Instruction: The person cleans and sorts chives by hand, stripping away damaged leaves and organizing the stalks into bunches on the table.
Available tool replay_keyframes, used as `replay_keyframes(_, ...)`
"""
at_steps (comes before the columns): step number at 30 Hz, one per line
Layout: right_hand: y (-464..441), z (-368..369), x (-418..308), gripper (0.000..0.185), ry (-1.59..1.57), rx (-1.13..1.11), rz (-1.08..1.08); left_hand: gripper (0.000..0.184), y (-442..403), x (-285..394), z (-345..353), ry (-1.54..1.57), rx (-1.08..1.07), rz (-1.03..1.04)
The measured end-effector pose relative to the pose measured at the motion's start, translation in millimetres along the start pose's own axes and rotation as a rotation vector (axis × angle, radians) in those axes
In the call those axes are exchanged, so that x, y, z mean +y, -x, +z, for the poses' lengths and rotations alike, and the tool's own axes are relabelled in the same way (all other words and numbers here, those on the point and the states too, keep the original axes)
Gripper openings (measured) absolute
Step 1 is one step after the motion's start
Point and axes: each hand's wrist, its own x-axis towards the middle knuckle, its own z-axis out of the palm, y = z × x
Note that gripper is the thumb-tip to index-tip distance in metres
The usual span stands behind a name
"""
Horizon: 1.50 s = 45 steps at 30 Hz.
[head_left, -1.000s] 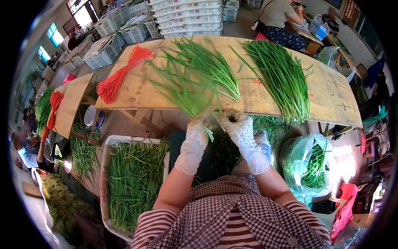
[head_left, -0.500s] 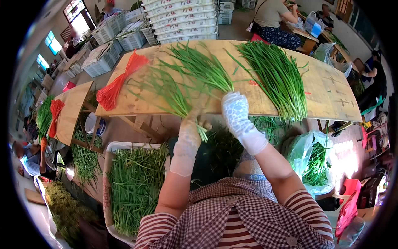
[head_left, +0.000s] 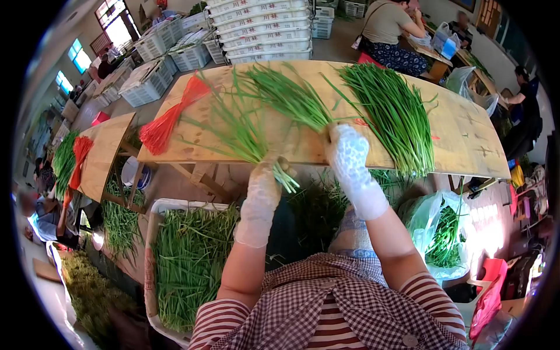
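My left hand (head_left: 266, 178), in a pale patterned glove, is closed around a small bunch of garlic chives (head_left: 248, 140). Their green leaves fan out blurred over the table's front edge, and the pale stem ends stick out below the fist. My right hand (head_left: 348, 146), gloved in white and blue, is closed at the stem end of a second bunch of chives (head_left: 291, 96) whose leaves lie on the wooden table (head_left: 466, 128). To its right lies a larger pile of chives (head_left: 391, 111), stems toward me. Red ties (head_left: 174, 116) lie in a bundle on the left.
A white crate (head_left: 153, 256) full of loose greens stands below on the left. Under the table's right side sits a plastic bag (head_left: 423, 224) of greens. Stacked white crates (head_left: 265, 35) rise behind the table. Other people work at tables on both sides.
The right hand has shifted slightly right with its bunch. The left hand still grips its chives, whose leaves have swung more upright. The whole view has shifted a little.
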Motion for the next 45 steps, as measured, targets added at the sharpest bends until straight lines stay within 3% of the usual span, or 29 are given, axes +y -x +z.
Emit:
replay_keyframes(3, 35.2, -36.0, -25.8, 0.018, -0.403, -0.092, 0.065, 0.029, -0.2, -13.2, 3.2, -0.006, 0.1, -0.074)
replay_keyframes(6, 58.2, -34.1, -28.8, 0.036, -0.617, -0.394, 0.257, 0.024, -3.9, -23.7, -3.1, -0.062, 0.184, -0.064)
replay_keyframes(10, 57.9, -15.4, -24.3, 0.035, -1.319, -0.641, 0.724, 0.02, 6.1, -35.2, -4.3, -0.118, 0.042, -0.022)
replay_keyframes(13, 62.5, 4.8, -20.9, 0.027, -1.658, -0.564, 0.908, 0.018, 5.5, -39.1, -4.1, -0.154, 0.091, 0.005)
replay_keyframes(16, 80.8, -0.4, -9.4, 0.025, -1.749, -0.693, 0.974, 0.018, 0.5, -34.1, -8.5, -0.058, 0.129, 0.073)
replay_keyframes(19, 88.4, -39.2, 3.7, 0.019, -0.673, -1.035, -0.071, 0.02, 2.7, -5.0, -9.0, 0.021, 0.031, 0.16)
replay_keyframes(20, 101.1, -30.7, 15.8, 0.018, -0.509, -0.914, -0.225, 0.021, -0.4, 5.8, -14.0, 0.018, -0.073, 0.164)
replay_keyframes(23, 57.2, -58.6, 2.9, 0.021, -0.23, -0.429, 0.068, 0.021, 33.5, 26.2, 28.3, 0.194, -0.051, 0.224)
replay_keyframes(25, 33.1, -41.7, 11.6, 0.024, -0.187, -0.014, 0.014, 0.02, 19.9, 19.6, 14.8, 0.192, -0.188, 0.085)
replay_keyframes(27, 16.3, -17.4, 21.3, 0.024, -0.048, -0.084, 0.003, 0.02, 9.0, 5.4, 2.9, 0.228, -0.292, 0.004)
replay_keyframes(32, -6.0, 42.5, 44.7, 0.016, 0.164, -0.201, -0.076, 0.017, 14.0, -1.5, -3.0, 0.21, -0.163, -0.066)
replay_keyframes(35, -22.8, 15.6, 40.6, 0.007, 0.23, -0.113, -0.069, 0.015, 19.4, 6.1, -1.0, 0.183, -0.149, -0.012)
replay_keyframes(39, -13.3, 10.1, 31.7, 0.006, 0.234, 0.041, -0.117, 0.017, 18.1, 0.0, -4.6, 0.208, -0.096, -0.054)
replay_keyframes(42, 12.8, 44.1, 30.3, 0.018, 0.133, -0.014, -0.101, 0.019, 13.7, -12.3, -3.1, 0.213, -0.08, -0.043)
replay_keyframes(45, 6.0, 62.6, 26.4, 0.016, 0.071, -0.048, -0.055, 0.019, 3.3, -22.4, -8.1, 0.248, -0.11, -0.088)
